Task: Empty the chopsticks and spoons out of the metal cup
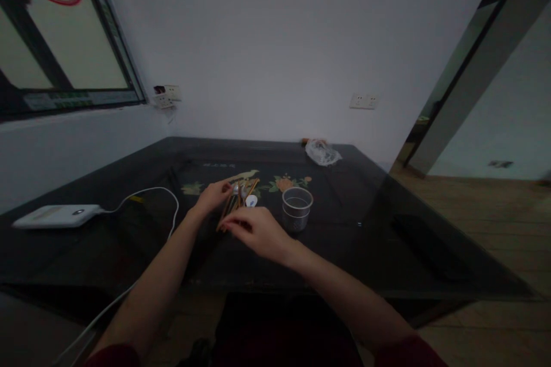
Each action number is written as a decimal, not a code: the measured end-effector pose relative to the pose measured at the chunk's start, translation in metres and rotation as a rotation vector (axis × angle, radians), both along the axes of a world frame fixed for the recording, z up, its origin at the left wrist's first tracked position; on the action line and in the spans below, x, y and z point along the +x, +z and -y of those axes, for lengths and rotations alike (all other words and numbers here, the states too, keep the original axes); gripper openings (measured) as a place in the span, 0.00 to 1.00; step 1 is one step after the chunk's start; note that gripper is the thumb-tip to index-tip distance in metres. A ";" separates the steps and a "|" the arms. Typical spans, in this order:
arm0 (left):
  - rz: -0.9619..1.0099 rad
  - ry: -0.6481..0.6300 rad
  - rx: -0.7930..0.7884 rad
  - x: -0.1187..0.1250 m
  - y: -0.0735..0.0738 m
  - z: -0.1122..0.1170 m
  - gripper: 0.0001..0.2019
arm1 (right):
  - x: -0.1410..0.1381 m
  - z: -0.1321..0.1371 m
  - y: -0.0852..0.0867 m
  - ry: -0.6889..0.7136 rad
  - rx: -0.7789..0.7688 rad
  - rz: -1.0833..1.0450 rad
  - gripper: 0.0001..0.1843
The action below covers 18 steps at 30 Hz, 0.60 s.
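Several wooden chopsticks (pixel 239 199) lie in a loose bundle on the dark table, with metal spoons (pixel 235 189) among their upper ends. My left hand (pixel 212 196) is closed at the far end of the leftmost chopstick, fingertips pinched together. At the near ends of the chopsticks, my right hand (pixel 253 228) has thumb and fingers pinched on a chopstick; its fingers partly cover the ends. A small white round piece (pixel 251 200) with a blue mark sits beside the bundle. To the right of my right hand a metal cup (pixel 297 209) stands upright.
A white power bank (pixel 58 216) with a white cable (pixel 150 188) lies on the left of the table (pixel 344 252). A crumpled clear plastic bag (pixel 322 152) rests at the back. A dark flat object (pixel 430 246) lies on the right. Wall sockets (pixel 364 101) are behind.
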<state>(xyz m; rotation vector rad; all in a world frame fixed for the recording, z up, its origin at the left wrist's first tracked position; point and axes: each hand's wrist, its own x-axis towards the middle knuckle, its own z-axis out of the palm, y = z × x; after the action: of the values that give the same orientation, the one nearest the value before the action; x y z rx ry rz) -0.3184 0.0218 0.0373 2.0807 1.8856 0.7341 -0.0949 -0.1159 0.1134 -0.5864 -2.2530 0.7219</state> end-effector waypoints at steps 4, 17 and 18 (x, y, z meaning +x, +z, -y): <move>0.110 -0.053 0.152 0.022 0.019 0.011 0.13 | 0.061 0.032 -0.017 -0.127 -0.128 -0.080 0.13; 0.083 -0.491 -0.137 0.128 0.016 0.055 0.33 | 0.167 -0.049 -0.080 -0.577 -0.319 -0.153 0.18; 0.061 -0.486 -0.149 0.131 0.014 0.054 0.33 | 0.166 -0.052 -0.086 -0.555 -0.322 -0.115 0.23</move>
<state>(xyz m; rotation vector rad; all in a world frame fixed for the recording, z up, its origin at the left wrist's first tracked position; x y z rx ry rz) -0.1873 -0.0324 0.0508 2.2550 1.2749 0.5137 0.0712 -0.0636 0.0276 -1.2291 -1.7497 0.8023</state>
